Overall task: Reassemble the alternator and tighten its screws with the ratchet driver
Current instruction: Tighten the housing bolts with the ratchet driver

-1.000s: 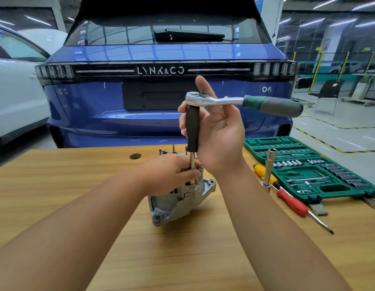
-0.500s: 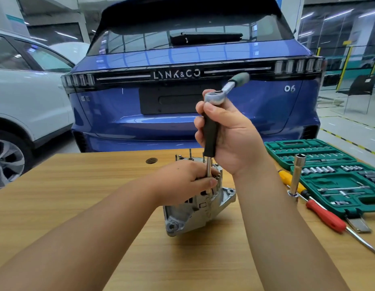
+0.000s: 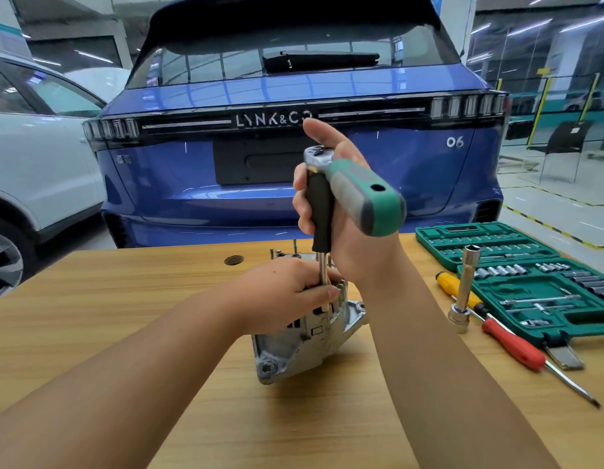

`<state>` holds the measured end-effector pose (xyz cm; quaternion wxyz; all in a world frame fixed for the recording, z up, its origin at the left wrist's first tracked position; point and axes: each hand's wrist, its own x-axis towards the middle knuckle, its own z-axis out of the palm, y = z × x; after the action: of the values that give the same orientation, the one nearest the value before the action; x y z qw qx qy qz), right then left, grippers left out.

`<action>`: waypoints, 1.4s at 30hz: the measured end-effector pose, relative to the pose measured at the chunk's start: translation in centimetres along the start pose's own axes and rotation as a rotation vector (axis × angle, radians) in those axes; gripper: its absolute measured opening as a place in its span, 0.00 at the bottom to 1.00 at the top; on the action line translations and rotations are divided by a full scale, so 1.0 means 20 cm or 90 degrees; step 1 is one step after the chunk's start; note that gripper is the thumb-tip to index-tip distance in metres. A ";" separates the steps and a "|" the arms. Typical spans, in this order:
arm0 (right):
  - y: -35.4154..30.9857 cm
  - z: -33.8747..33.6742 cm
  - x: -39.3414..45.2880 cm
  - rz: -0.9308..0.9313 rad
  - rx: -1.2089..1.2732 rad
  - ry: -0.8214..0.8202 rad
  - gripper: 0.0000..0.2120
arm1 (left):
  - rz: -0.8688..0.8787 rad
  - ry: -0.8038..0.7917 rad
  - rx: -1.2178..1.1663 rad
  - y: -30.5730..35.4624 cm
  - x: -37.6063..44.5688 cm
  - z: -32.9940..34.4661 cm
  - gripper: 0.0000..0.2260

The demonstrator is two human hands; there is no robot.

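Note:
A silver alternator [image 3: 307,343] stands on the wooden table [image 3: 124,316] in the middle of the head view. My left hand [image 3: 287,292] grips its top and pinches the steel shaft of the driver [image 3: 322,272] against it. The shaft rises upright to a black grip [image 3: 320,211], which my right hand [image 3: 331,211] holds. A ratchet head [image 3: 317,155] sits on top of that grip. Its green and grey handle [image 3: 364,201] points toward me and to the right.
An open green socket case [image 3: 530,282] lies at the table's right. In front of it are an upright socket extension [image 3: 464,292] and a red and yellow screwdriver [image 3: 510,336]. A blue car [image 3: 293,147] stands just behind the table, a white car [image 3: 33,164] at left.
The ratchet handle has swung round from pointing right, then away toward the car, to pointing toward me. My left hand has stayed on the alternator and shaft. The view has shifted left.

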<state>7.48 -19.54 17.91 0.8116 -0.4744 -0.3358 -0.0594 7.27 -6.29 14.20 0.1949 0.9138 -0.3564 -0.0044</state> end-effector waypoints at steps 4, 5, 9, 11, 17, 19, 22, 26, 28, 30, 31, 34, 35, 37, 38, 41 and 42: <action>0.01 0.03 -0.03 -0.036 -0.082 0.116 0.19 | -0.013 -0.007 -0.005 -0.01 0.00 0.00 0.18; 0.01 0.03 -0.03 -0.051 -0.125 0.169 0.18 | -0.018 -0.010 -0.006 -0.01 0.00 0.01 0.16; -0.02 0.00 -0.02 -0.020 -0.143 0.217 0.08 | -0.014 -0.029 -0.004 -0.02 0.01 0.01 0.12; -0.02 -0.01 -0.03 0.017 -0.039 0.115 0.07 | -0.024 -0.036 -0.015 -0.02 0.01 0.01 0.08; 0.05 0.04 -0.04 -0.164 -0.163 0.010 0.21 | -0.017 -0.012 -0.020 -0.03 -0.01 0.01 0.11; 0.05 0.03 -0.04 -0.154 -0.142 0.004 0.23 | -0.014 -0.005 -0.023 -0.04 -0.01 0.01 0.12; 0.05 0.02 -0.03 -0.087 -0.026 -0.026 0.20 | -0.015 0.000 -0.024 -0.04 0.00 0.01 0.14; 0.03 0.02 -0.02 -0.071 -0.063 0.031 0.17 | -0.016 0.001 -0.034 -0.03 0.00 0.00 0.16; 0.03 0.04 -0.03 -0.061 -0.098 0.085 0.17 | -0.011 -0.002 -0.025 -0.03 0.00 0.01 0.17; 0.02 0.04 -0.03 -0.074 -0.155 0.170 0.10 | -0.003 -0.014 -0.009 -0.03 0.00 0.01 0.15; 0.01 0.03 -0.03 -0.073 -0.169 0.211 0.08 | 0.000 -0.019 -0.006 -0.04 0.00 0.02 0.13; -0.01 -0.03 -0.02 0.010 -0.074 0.172 0.04 | -0.006 -0.022 -0.007 -0.05 0.01 0.02 0.09; -0.02 -0.03 -0.02 0.027 -0.017 0.133 0.05 | -0.011 -0.018 -0.006 -0.05 0.01 0.02 0.09; 0.00 -0.04 -0.02 -0.021 0.001 0.084 0.15 | -0.017 -0.014 -0.011 -0.05 0.01 0.01 0.11; 0.01 -0.04 -0.02 -0.077 -0.041 0.071 0.17 | -0.017 -0.013 -0.012 -0.05 0.00 0.01 0.12; 0.05 -0.01 -0.02 -0.172 -0.147 0.007 0.22 | -0.019 -0.006 -0.011 -0.03 0.00 0.01 0.16; 0.06 -0.01 -0.02 -0.172 -0.149 -0.006 0.23 | -0.020 -0.002 -0.012 -0.03 0.00 0.01 0.17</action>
<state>7.72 -19.13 16.81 0.7338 -0.5165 -0.3911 -0.2045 7.53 -5.96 13.81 0.2033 0.9174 -0.3420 -0.0121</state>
